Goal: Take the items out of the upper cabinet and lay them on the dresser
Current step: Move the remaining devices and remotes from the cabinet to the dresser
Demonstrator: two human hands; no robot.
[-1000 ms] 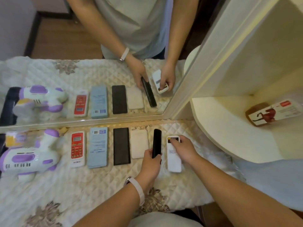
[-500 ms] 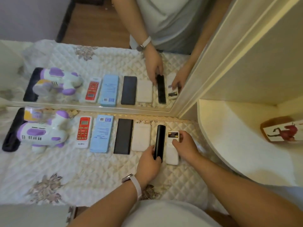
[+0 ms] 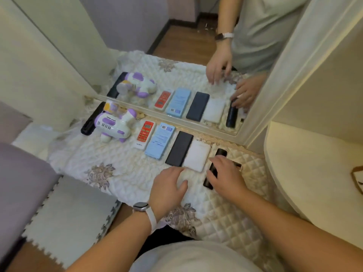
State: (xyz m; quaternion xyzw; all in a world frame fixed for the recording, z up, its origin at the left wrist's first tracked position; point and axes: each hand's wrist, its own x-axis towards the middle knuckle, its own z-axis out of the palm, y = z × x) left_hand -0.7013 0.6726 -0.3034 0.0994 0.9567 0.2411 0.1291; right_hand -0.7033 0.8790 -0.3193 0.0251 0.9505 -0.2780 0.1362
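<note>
1. A person looks down at a dresser covered with a cream quilted cloth [image 3: 235, 213] printed with grey-brown flowers; a mirror [image 3: 176, 55] stands along its far edge, at twelve o'clock.
2. A row of items lies on the cloth just in front of the mirror, running from nine o'clock toward three o'clock.
3. At the nine o'clock end stands a white and purple plastic toy plane [image 3: 113, 125], with a flat black object partly hidden behind it.
4. Next comes a red and white keypad device [image 3: 144, 134], then a pale blue rectangular box [image 3: 160, 141], a flat black rectangular slab [image 3: 179, 148] and a flat white rectangular slab [image 3: 197, 155], each touching or just beside its neighbour.
5. A slim black cylindrical bar [image 3: 214, 168] lies at the three o'clock end of the row, partly covered.
6. The right hand [image 3: 225, 174] rests over that bar, fingers spread and curved over it; whether they grip it cannot be told.
7. The left hand [image 3: 169, 185], with a white-strapped watch [image 3: 145, 209] on its wrist, lies flat on the cloth, fingers apart, holding nothing, fingertips near the white slab.
8. A cream curved cabinet shelf [image 3: 294, 163] sits at three o'clock.
</note>
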